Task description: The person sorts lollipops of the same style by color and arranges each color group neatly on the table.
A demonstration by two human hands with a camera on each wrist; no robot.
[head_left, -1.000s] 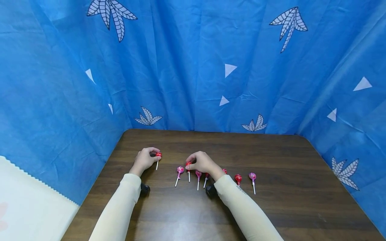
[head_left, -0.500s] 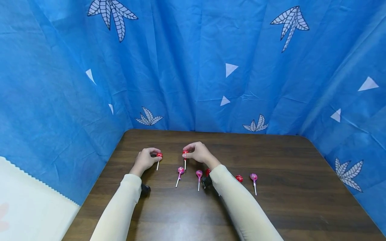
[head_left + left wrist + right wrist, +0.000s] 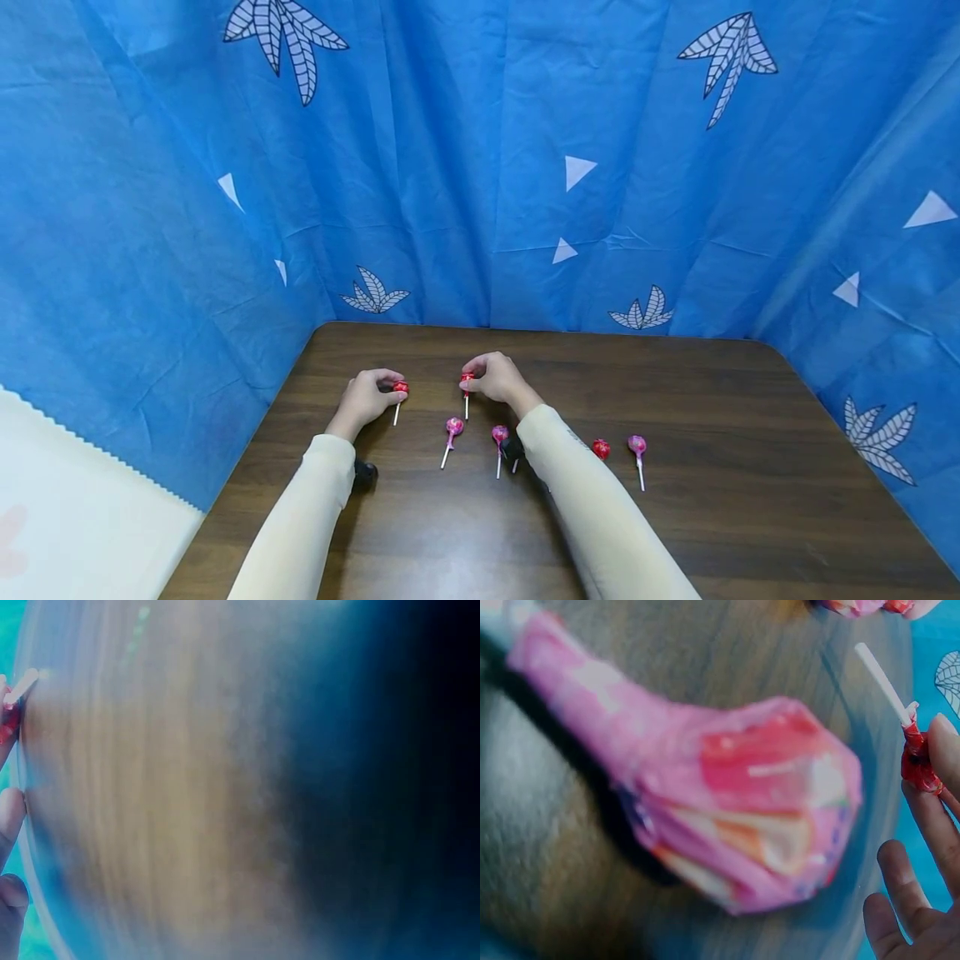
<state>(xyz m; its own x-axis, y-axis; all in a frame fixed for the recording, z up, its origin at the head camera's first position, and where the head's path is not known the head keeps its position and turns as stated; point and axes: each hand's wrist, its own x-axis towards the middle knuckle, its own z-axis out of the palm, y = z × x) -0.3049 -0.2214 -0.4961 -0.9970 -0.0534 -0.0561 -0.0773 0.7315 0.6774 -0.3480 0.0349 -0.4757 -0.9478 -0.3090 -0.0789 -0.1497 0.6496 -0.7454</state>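
My left hand (image 3: 367, 398) pinches the wrapped head of a red lollipop (image 3: 401, 387) between thumb and fingers, its white stick pointing toward me. Across a short gap to the right, my right hand (image 3: 501, 381) holds another red lollipop (image 3: 467, 378) the same way. Nearer to me, a pink lollipop (image 3: 453, 427) lies on the table, with a second pink lollipop (image 3: 499, 434) beside the right wrist. In the right wrist view a pink lollipop (image 3: 757, 795) looms large, and the held lollipop's stick shows plainly. The left wrist view is blurred, with fingertips (image 3: 10, 817) at its edge.
To the right of my right forearm lie a red lollipop (image 3: 601, 448) and a pink lollipop (image 3: 637, 445). That sleeve partly hides at least one more. The brown wooden table (image 3: 675, 383) meets a blue patterned curtain (image 3: 450, 167) at its back and sides.
My right hand has lifted its red lollipop out of the row and carried it toward the table's far side. The left hand stays in place, still gripping its lollipop.
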